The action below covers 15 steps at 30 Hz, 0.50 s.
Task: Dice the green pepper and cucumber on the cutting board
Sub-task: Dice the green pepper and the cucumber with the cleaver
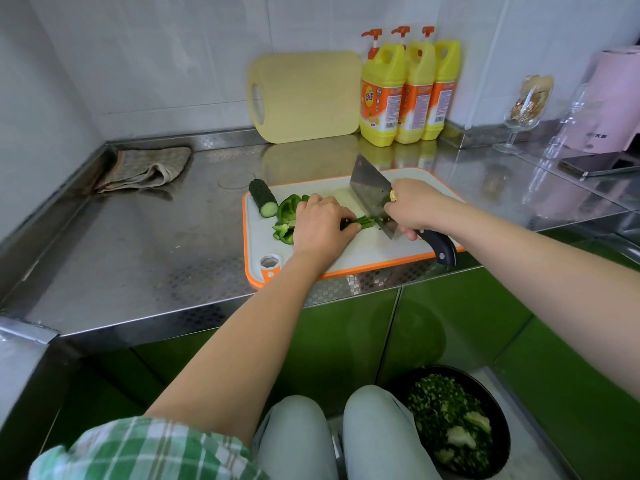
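Observation:
A white cutting board with an orange rim (349, 258) lies on the steel counter. My left hand (320, 225) presses down on a bundle of green pepper strips (360, 221), fingers curled over them. My right hand (414, 207) grips the black handle of a cleaver (369, 188), whose blade stands on the board just right of the strips. More green pepper pieces (286, 216) lie left of my left hand. A cucumber half (263, 197) rests at the board's far left corner, cut end facing me.
A yellow cutting board (304, 95) leans on the back wall beside three yellow detergent bottles (408, 88). A folded cloth (145, 169) lies at the back left. A glass (523, 112), a phone (595, 164) and a pink appliance (613, 102) sit at the right. A black bowl of chopped greens (453, 420) is on the floor.

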{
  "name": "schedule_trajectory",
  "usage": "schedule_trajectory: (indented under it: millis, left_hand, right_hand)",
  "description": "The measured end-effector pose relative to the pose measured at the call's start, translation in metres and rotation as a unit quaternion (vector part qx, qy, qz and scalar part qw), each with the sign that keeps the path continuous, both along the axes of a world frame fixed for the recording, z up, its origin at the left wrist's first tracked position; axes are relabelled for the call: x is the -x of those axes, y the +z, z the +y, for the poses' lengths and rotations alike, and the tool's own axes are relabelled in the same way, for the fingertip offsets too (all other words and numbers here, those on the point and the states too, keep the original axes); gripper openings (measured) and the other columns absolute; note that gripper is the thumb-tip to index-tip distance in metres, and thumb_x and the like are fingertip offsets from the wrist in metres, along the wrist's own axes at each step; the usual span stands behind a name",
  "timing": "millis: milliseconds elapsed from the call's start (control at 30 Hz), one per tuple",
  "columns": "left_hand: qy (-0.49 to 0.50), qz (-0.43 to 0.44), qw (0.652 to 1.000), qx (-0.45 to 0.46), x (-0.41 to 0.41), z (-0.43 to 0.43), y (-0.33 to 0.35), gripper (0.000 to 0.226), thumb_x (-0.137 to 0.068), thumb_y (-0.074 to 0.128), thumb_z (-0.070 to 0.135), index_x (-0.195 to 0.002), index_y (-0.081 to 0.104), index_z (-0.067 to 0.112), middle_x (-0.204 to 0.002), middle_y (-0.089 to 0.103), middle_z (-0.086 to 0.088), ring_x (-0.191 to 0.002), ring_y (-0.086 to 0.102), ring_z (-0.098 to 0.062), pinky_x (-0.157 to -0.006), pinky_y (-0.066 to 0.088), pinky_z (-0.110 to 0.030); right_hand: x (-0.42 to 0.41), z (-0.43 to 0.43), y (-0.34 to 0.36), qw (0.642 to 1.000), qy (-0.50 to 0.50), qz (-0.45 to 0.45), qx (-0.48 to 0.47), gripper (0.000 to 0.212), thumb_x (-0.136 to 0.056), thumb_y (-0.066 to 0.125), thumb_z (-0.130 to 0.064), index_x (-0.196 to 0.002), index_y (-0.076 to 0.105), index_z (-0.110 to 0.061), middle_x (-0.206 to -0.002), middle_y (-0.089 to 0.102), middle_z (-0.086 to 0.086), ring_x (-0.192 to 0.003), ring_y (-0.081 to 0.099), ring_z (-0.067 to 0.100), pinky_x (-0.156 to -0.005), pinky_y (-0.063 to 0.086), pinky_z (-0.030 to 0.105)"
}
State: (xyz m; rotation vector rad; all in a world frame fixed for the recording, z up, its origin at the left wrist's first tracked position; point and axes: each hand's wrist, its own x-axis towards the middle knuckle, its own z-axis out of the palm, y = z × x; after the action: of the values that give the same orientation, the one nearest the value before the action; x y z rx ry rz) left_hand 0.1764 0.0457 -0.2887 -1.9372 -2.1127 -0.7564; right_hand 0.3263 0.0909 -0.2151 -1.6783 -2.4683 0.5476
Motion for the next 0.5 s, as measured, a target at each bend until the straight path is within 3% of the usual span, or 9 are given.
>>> schedule_trajectory:
  millis: [233,367,500]
  left_hand:
    - [0.007,0.004,1.000,0.001,-0.001,0.001,-0.001,0.026,-0.089,0.060,0.045,-0.107,0.073,0.030,-0.101,0.064,0.001,-0.100,0.048,-0.024,-0.079,0.029,-0.034]
    - [0.003,-0.002,1.000,0.002,0.000,0.000,0.000,0.026,-0.089,0.060,0.045,-0.106,0.073,0.031,-0.100,0.064,0.001,-0.099,0.047,-0.024,-0.077,0.027,-0.033]
    - [0.001,0.001,1.000,0.003,0.000,-0.001,0.000,0.026,-0.090,0.059,0.043,-0.107,0.073,0.030,-0.101,0.064,0.001,-0.100,0.047,-0.024,-0.079,0.028,-0.034]
  right_hand:
    - [0.002,-0.004,0.000,0.999,0.014,-0.026,0.022,0.026,-0.086,0.042,0.004,-0.103,0.060,0.010,-0.058,0.060,0.015,-0.049,0.054,0.026,-0.046,0.038,0.022]
    - [0.007,-0.006,-0.003,0.999,0.002,-0.035,0.025,0.024,-0.084,0.051,0.006,-0.106,0.060,0.008,-0.056,0.059,0.014,-0.053,0.056,0.026,-0.047,0.038,0.022]
    - [0.010,-0.002,-0.009,1.000,-0.005,-0.016,-0.008,0.022,-0.087,0.052,0.004,-0.109,0.057,0.005,-0.065,0.063,0.016,-0.062,0.062,0.031,-0.050,0.041,0.026]
